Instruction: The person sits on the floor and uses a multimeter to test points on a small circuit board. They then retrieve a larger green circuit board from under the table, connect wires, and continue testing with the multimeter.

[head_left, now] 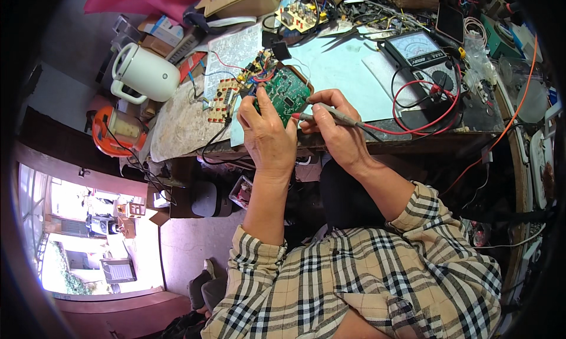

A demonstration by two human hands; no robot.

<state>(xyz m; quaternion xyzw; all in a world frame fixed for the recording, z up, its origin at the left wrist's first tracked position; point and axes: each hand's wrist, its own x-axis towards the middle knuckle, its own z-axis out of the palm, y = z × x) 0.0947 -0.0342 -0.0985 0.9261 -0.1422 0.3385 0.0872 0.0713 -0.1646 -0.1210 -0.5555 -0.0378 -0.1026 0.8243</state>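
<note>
Circuit board (285,94), flat, green, pale-speckled, sits in the left hand (270,140).

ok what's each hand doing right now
Left hand: closed, holding the green circuit board.
Right hand: closed, holding a red-tipped test probe.

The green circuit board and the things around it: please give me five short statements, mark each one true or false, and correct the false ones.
1. The left hand holds the green circuit board. True.
2. The right hand is empty. False: it holds a red-tipped test probe.
3. The analog meter lies to the right of the board. True.
4. The white jug stands at the right side of the picture. False: it is at the left side.
5. The person's sleeves have a plaid pattern. True.
</note>
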